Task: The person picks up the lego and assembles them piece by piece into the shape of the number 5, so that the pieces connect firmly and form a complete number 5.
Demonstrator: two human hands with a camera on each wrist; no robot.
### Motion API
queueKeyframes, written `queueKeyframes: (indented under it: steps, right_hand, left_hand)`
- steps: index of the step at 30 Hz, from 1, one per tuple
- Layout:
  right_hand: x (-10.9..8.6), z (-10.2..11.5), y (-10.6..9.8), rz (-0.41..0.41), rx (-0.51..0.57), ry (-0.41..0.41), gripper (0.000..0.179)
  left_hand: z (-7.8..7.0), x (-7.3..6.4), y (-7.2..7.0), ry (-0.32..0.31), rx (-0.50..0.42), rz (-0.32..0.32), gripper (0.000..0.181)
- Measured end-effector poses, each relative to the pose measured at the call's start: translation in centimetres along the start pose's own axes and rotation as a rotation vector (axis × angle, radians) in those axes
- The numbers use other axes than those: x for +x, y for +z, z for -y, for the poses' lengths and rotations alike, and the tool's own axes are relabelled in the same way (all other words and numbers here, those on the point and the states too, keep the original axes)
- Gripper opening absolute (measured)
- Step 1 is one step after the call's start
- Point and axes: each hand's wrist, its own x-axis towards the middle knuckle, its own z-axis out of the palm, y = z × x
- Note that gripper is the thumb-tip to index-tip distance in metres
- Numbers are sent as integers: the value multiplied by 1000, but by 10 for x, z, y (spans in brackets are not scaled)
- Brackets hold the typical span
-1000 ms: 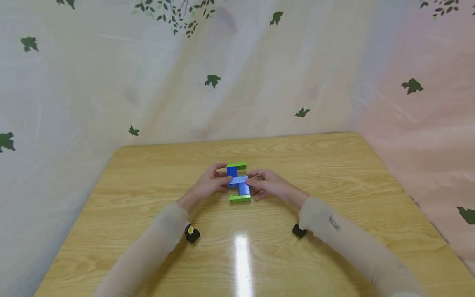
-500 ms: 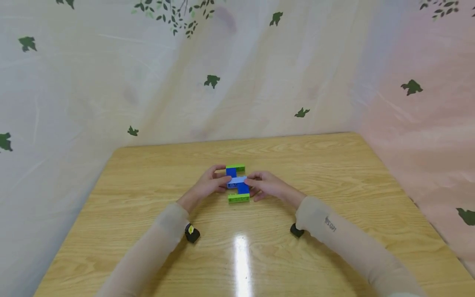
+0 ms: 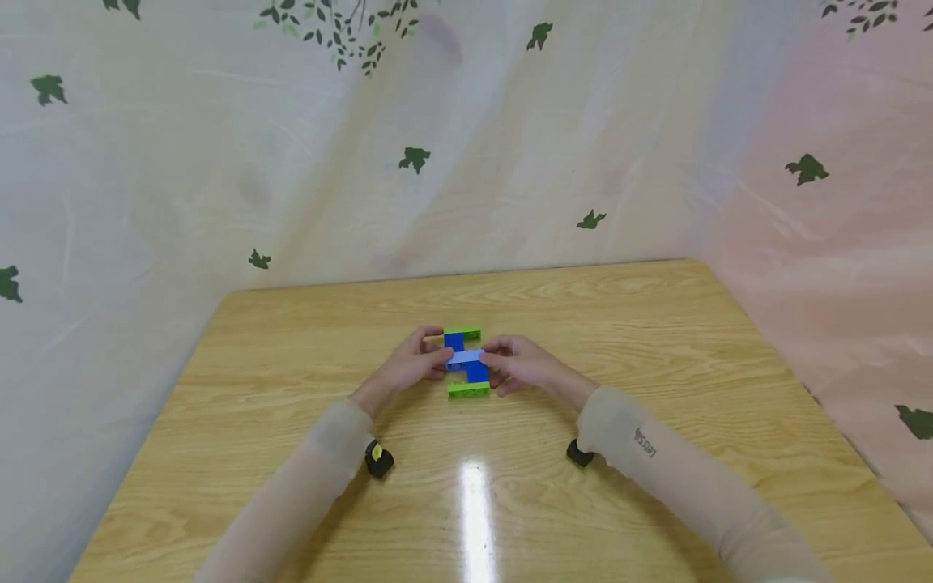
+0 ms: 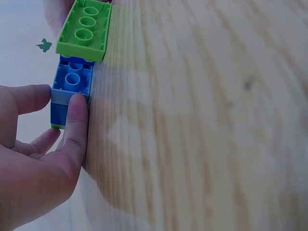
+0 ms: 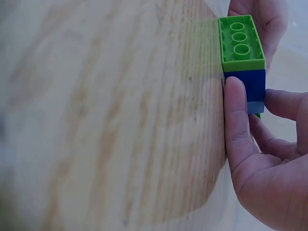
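Observation:
A joined piece of toy building bricks lies between the two hands at mid-table in the head view. It has a pale blue brick (image 3: 466, 356) across the middle, dark blue bricks (image 3: 478, 372) on either side of that and a lime green brick (image 3: 469, 390) at the near end. Another green brick (image 3: 466, 334) forms the far end. The left hand (image 3: 408, 363) pinches the left side, thumb on the pale blue brick. From the right, the right hand (image 3: 534, 362) grips the opposite side. In the left wrist view the green brick (image 4: 98, 29) shows its hollow, tubed side.
A wooden table (image 3: 291, 340) spreads beneath the hands, and a bright reflection lies on its near part. Behind it hangs a pale cloth (image 3: 474, 162) with green leaf shapes. A dark wrist device (image 3: 378, 460) hangs under the left sleeve, another (image 3: 580, 453) under the right.
The far end of the brick piece has dipped slightly toward the person and the piece has shifted a little left. The right forearm has moved slightly left; both hands keep their hold.

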Motion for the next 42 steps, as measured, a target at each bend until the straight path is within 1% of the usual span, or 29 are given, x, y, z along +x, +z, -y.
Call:
queueKeyframes:
  steps: [4,6,7,11,13,14,17,21,23,26,30,33,35,37,40,42]
  right_hand:
    - [1,0,0,-5,2,1,43]
    - [2,1,-1,1,6,-1,42]
    - [2,1,-1,3,8,1,42]
    - [0,1,0,14,9,5,41]
    - [-1,1,0,16,8,5,41]
    - [-1,1,-1,17,8,3,41]
    - [-1,2,-3,16,8,-1,41]
    - [0,8,-12,32,-9,-19,40]
    - [-2,15,-20,30,-55,-44,41]
    - [-6,29,-37,11,-147,-98,42]
    - [-13,53,-62,-45,-327,-181,45]
    - [-19,68,-78,-111,-484,-245,47]
    - [-23,76,-89,-167,-589,-279,47]
    - [-27,80,-99,-221,-703,-332,47]
    - [-35,82,-114,-317,-898,-385,46]
    - [-40,81,-124,-381,-1020,-416,46]
  left_hand:
    - [1,-1,0,14,17,-9,59]
    - [1,-2,-1,23,25,-2,60]
    - [-3,-5,-2,23,29,4,60]
    - [-4,-8,-2,19,35,17,61]
    - [-4,-8,-1,12,38,14,60]
    - [-1,-5,-1,12,38,8,60]
    - [-2,-3,-1,12,35,3,61]
    - [-9,-3,-10,29,43,1,66]
    - [-14,-4,-18,48,84,1,66]
    - [-25,-8,-34,117,190,13,59]
    - [-42,-12,-60,223,309,14,46]
    - [-56,-18,-80,281,384,-25,41]
    - [-63,-23,-93,312,437,-60,40]
    - [-68,-29,-104,335,483,-91,41]
    - [-73,-38,-118,372,534,-126,42]
    - [-75,-45,-123,402,588,-153,44]
